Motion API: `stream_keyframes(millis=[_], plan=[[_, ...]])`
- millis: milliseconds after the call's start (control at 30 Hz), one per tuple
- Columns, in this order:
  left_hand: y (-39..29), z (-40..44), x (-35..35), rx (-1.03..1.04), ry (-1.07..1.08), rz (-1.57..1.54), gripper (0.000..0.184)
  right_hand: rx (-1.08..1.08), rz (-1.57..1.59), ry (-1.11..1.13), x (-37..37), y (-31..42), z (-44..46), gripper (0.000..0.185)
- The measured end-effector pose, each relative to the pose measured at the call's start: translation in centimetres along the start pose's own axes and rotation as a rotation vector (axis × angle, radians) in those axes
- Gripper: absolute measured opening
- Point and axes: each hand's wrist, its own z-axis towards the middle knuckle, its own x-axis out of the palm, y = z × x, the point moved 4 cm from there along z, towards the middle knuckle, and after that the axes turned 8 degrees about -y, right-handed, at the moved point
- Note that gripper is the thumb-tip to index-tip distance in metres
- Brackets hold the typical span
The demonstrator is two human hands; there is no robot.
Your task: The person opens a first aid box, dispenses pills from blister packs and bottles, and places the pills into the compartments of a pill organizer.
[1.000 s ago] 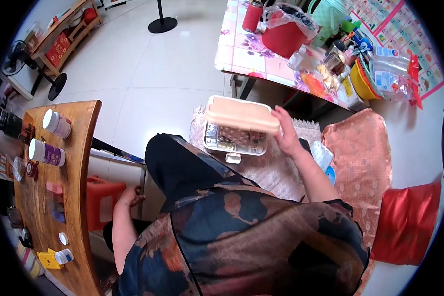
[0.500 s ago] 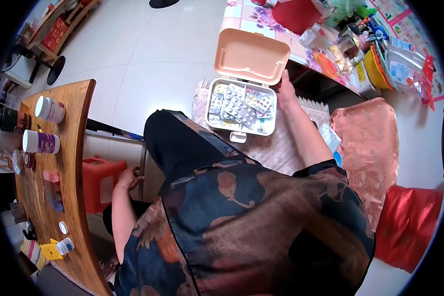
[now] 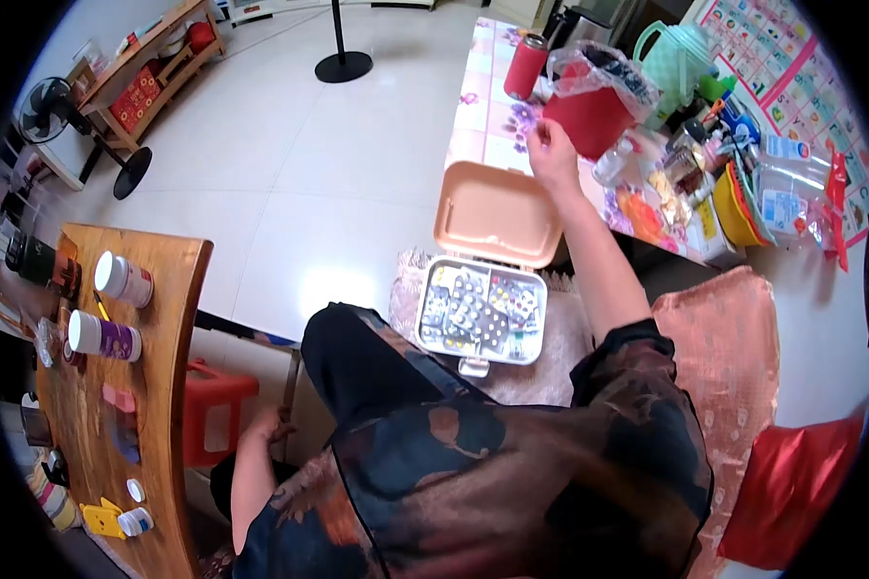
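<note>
Right Hand Out Over the Flowered Worktop, Pill Box Wide Open Below

And there's the right hand (image 3: pixel 554 162), reaching past the raised lid, right by a red container lined with a clear plastic bag (image 3: pixel 589 121)! Its fingers are bent inward; whether the tips meet or pinch anything, I cannot tell. Down low, the left hand (image 3: pixel 268 425) hangs near a red plastic stool (image 3: pixel 216 410), fingers curled in shadow, their grip too dim to call.

To the box: a white rectangular plastic case with a peach hinged lid (image 3: pixel 497 207), flung back, sitting on a pale lace-edged cloth (image 3: pixel 541 378) in front of the person. Inside, silvery blister packs (image 3: pixel 478 314) pile up, overlapping, and the front latch hangs down.

Over on the worktop with the purple-flowered cover (image 3: pixel 483 106), a red cylindrical flask (image 3: pixel 526 68), a mint-green jug (image 3: pixel 681 63) and a small clear bottle (image 3: pixel 612 162) crowd around the container. The right forearm cuts across that worktop's near edge, hiding part of it. Far left, a brown wooden worktop (image 3: pixel 169 405) carries a white bottle with a purple label (image 3: pixel 116 340) and a round white cap (image 3: pixel 136 490).
</note>
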Motion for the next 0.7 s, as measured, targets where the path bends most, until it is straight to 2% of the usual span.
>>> stream_keyframes(millis=[33,133,167,233,267,333,367,400,467,533,567,667,700], plan=[[0.5,0.0,0.2,0.002,-0.012,-0.005,0.057,0.015,-0.118,0.025,1.3,-1.0,2.4,0.036],[1.4,0.1,0.1,0.028,-0.105,0.007,0.057,0.328,-0.422,0.203,4.5,-2.5,9.0,0.062],[1.7,0.1,-0.1,-0.004,-0.081,0.103,0.058,0.322,-0.415,0.203,5.8,-3.7,10.8,0.062],[1.4,-0.2,-0.5,0.0,-0.041,0.289,0.06,0.443,-0.335,0.177,8.7,-7.8,13.3,0.069],[2.4,0.4,0.0,-0.002,-0.049,0.282,0.06,0.435,-0.327,0.178,10.2,-9.0,13.7,0.069],[4.3,1.7,0.7,-0.039,-0.063,0.164,0.057,0.526,-0.412,-0.135,11.4,-10.8,14.4,0.082],[4.5,1.9,0.7,-0.052,-0.07,0.122,0.057,0.645,-0.228,-0.158,11.7,-11.7,14.7,0.087],[2.4,0.0,0.0,-0.038,-0.064,0.211,0.057,0.599,-0.197,-0.227,11.8,-12.1,14.8,0.101],[0.7,-1.2,-0.6,-0.037,-0.066,0.29,0.057,0.604,-0.167,-0.194,12.3,-13.2,15.5,0.095],[0.8,-1.6,-0.5,-0.112,-0.034,0.297,0.057,0.574,-0.062,-0.22,13.6,-15.3,16.4,0.079],[0.5,-1.7,-0.5,-0.116,-0.033,0.292,0.057,0.499,-0.09,-0.285,13.7,-15.7,16.6,0.075],[0.2,-1.6,-0.4,-0.088,-0.048,0.21,0.054,0.465,-0.143,-0.169,12.4,-10.6,15.5,0.071],[0.8,-0.9,-0.2,-0.156,-0.085,-0.053,0.052,0.428,-0.13,-0.11,12.1,-8.5,15.2,0.07]])
